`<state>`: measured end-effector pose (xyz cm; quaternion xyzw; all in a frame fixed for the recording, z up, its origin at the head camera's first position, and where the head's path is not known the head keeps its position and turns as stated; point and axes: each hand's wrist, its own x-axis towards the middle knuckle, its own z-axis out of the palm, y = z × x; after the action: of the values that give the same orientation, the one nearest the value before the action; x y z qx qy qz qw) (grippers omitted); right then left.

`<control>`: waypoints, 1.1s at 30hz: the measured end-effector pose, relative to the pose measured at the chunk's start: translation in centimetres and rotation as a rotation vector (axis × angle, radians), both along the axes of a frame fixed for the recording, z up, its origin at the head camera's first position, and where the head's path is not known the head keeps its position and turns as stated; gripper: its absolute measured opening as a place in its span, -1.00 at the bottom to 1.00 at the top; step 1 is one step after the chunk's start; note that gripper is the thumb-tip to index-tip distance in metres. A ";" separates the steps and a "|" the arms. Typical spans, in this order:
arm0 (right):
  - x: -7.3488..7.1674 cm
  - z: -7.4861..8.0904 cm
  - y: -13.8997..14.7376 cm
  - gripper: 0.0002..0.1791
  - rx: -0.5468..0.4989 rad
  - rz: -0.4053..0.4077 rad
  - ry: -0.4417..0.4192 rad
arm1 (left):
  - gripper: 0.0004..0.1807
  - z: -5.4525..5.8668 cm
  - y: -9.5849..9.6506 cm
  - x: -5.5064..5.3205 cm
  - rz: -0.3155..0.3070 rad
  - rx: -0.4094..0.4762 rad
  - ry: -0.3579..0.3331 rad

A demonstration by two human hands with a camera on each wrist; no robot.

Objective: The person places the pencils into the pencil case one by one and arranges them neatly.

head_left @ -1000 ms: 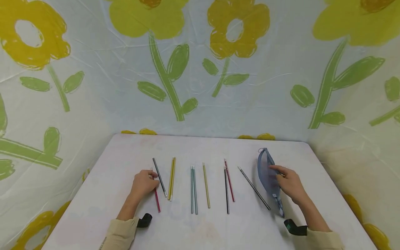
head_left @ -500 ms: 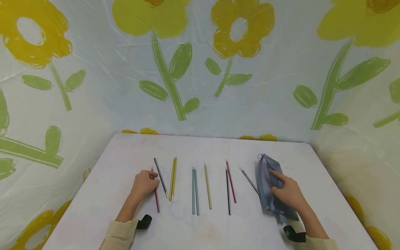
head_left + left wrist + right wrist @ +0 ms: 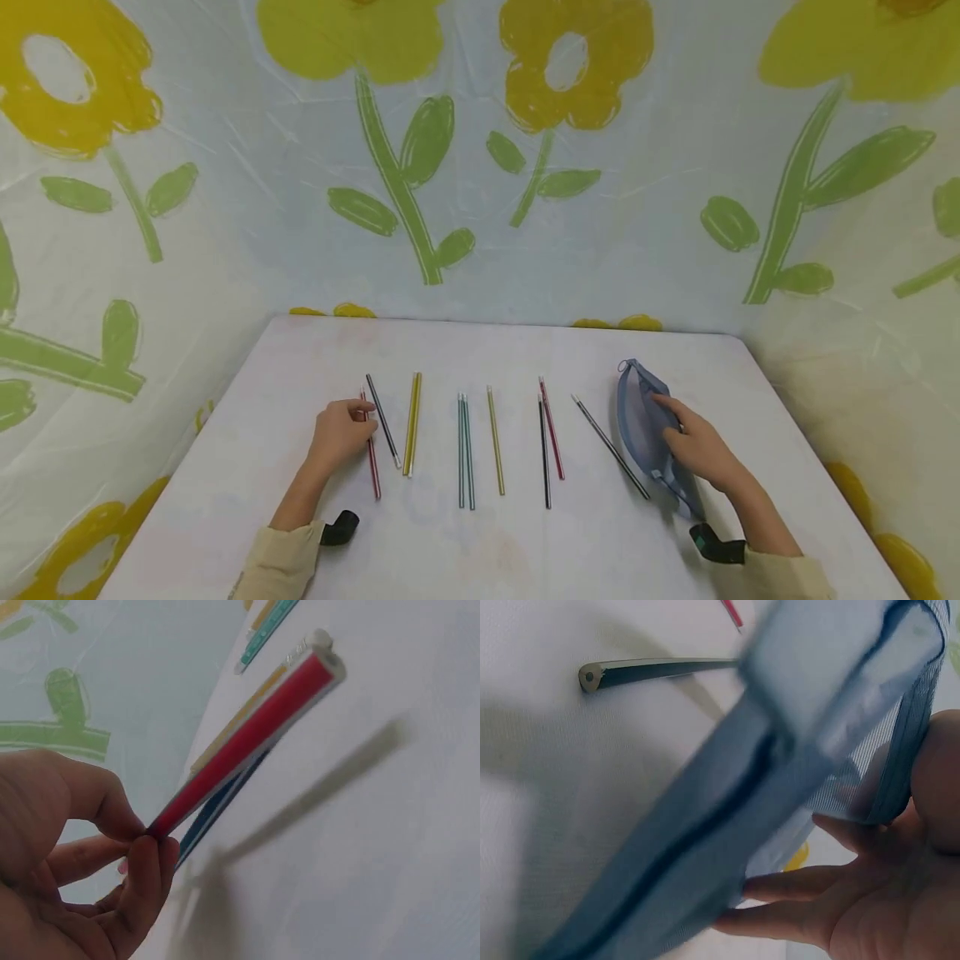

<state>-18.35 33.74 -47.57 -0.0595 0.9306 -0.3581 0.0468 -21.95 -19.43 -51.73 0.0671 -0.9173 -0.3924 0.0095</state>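
Flower-printed sheeting backs and flanks a pale table, on which the blue mesh pouch serves as reference point. The right hand holds that pouch by its right side, thumb and index finger pinching the wall, the finger visible through the mesh; the grip appears meant to keep the mouth gaping toward the left. Well to the left of the pouch, the left hand pinches a red pencil near its far end, the near end raised above its own shadow, presumably so it clears the table. Just beside that hand lies a dark pencil. Closer to the pouch follow a yellow pair, a teal pair, a single yellow pencil, a black pencil and a second red pencil; their spacing would suit picking up one at a time. Immediately left of the pouch, a slanted black pencil shows a flat, unsharpened end in the right wrist view. Brand, label and lettering: none legible on pencils or pouch.
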 end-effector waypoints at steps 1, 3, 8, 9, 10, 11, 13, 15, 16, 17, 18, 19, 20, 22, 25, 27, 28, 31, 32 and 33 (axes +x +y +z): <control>-0.1 0.1 -0.1 -0.40 -0.007 0.004 -0.006 | -0.67 0.2 0.1 -0.1 0.006 0.015 0.015; -0.2 0.1 -0.1 -0.40 -0.016 0.009 -0.009 | -0.66 0.4 0.2 -0.2 0.012 0.045 0.043; 0.2 -0.3 0.1 -0.38 -0.005 -0.008 0.012 | -0.64 0.8 1.5 -0.4 -0.007 0.174 0.075; 0.2 -0.5 0.2 -0.38 -0.005 -0.014 0.021 | -0.63 0.9 1.8 -0.5 -0.014 0.205 0.085; 0.3 -0.6 0.2 -0.38 -0.003 -0.021 0.028 | -0.63 1.1 2.1 -0.5 -0.018 0.236 0.087; 0.3 -0.8 0.2 -0.37 -0.002 -0.029 0.034 | -0.63 1.2 2.4 -0.6 -0.025 0.266 0.090; 0.3 -1.1 0.2 -0.37 0.008 -0.043 0.047 | -0.62 1.6 3.0 -0.6 -0.045 0.319 0.088; 0.2 -1.3 0.3 -0.38 0.004 -0.047 0.061 | -0.61 1.8 3.9 -0.7 -0.068 0.359 0.091; 0.2 -1.3 0.3 -0.37 0.002 -0.047 0.069 | -0.61 2.0 4.5 -0.8 -0.081 0.380 0.086; 0.1 -1.3 0.3 -0.37 -0.002 -0.045 0.076 | -0.61 2.3 5.1 -0.8 -0.096 0.401 0.081; 0.0 -1.3 0.4 -0.37 -0.007 -0.040 0.082 | -0.62 2.4 5.8 -0.8 -0.110 0.420 0.077; 0.0 -1.2 0.4 -0.37 -0.015 -0.033 0.089 | -0.62 2.7 6.6 -0.9 -0.125 0.433 0.078; -0.1 -1.0 0.4 -0.37 -0.019 -0.026 0.094 | -0.62 2.9 7.4 -1.0 -0.146 0.442 0.086; -0.2 -0.8 0.5 -0.36 -0.014 -0.017 0.090 | -0.62 3.2 9.1 -1.2 -0.184 0.473 0.085; -0.2 -0.7 0.5 -0.36 0.003 -0.008 0.074 | -0.62 3.3 11.8 -1.5 -0.248 0.504 0.093; -0.2 -0.8 0.3 -0.36 0.017 -0.007 0.063 | -0.63 3.4 13.4 -1.7 -0.279 0.528 0.089; -0.2 -0.8 0.2 -0.36 0.018 -0.005 0.060 | -0.64 3.4 14.2 -1.8 -0.286 0.527 0.092; -0.3 -0.6 -0.5 -0.35 0.028 0.001 0.052 | -0.67 3.5 16.4 -2.2 -0.302 0.541 0.106; -0.3 -0.6 -0.7 -0.35 0.028 0.004 0.052 | -0.68 3.6 17.1 -2.3 -0.303 0.545 0.116; -0.3 -0.5 -1.0 -0.34 0.029 0.007 0.051 | -0.69 3.6 17.8 -2.4 -0.302 0.550 0.128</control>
<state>-18.68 32.77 -48.08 -0.0711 0.9364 -0.3428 0.0253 -24.30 -1.61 -48.16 -0.0947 -0.7740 -0.6260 -0.0099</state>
